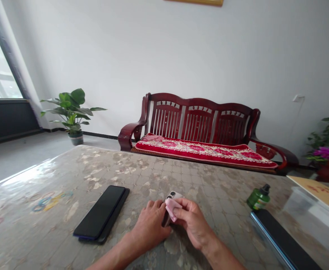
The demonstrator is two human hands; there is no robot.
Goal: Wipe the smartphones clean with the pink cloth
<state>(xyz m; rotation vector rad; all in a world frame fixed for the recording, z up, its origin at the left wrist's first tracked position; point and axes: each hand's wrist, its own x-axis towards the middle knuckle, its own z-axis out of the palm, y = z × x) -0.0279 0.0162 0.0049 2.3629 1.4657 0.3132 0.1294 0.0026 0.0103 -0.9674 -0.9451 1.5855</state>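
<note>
In the head view a white phone [175, 194] with a dark camera cluster stands on its edge on the table, partly hidden by both hands. My left hand [151, 223] closes round its left side and steadies it. Pinched in the fingers of my right hand [191, 219] is a small pink cloth [172, 208], which lies against the phone's back just below the cameras. To the left are two dark phones, a black-screened phone [101, 212] resting on top of another [118, 210].
The table [142, 172] has a patterned cover. Rubber bands [48, 202] lie at left. At right are a green bottle [258, 197], a black-topped phone [284, 238] and a clear plastic box [307, 210]. Behind stand a wooden bench [199, 120] and a potted plant [74, 112].
</note>
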